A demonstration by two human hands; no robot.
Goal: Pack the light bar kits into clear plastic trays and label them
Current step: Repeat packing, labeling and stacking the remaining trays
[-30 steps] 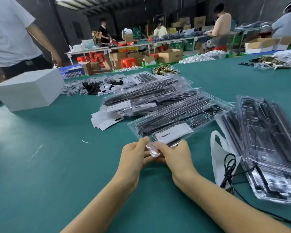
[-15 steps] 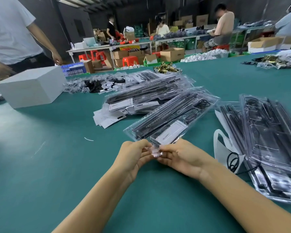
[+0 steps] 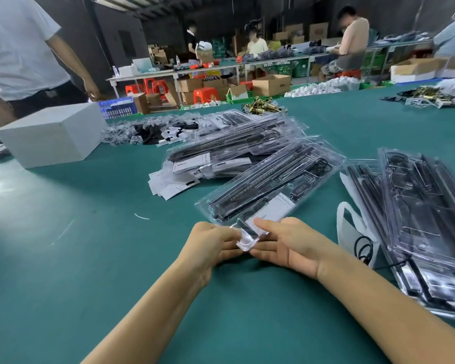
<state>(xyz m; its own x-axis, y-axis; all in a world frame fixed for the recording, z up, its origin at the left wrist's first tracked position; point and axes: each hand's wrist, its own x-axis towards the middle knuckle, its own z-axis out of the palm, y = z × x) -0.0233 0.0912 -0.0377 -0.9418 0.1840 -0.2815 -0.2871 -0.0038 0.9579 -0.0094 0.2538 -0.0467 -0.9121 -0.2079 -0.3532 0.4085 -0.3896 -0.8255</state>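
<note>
At the near end of the clear tray (image 3: 271, 185), the left hand (image 3: 210, 243) and right hand (image 3: 289, 243) both pinched its tab. Probably best pressing evenly so it snaps shut.

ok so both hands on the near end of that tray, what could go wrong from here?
1. Both hands, left and right, pinch only the tab end of the tray; the far end is unsupported, so it may flex or pop open.
2. That far end lies against the tray pile; pulling could drag it.
3. A loose cable lies beside the right wrist and could snag.
</note>
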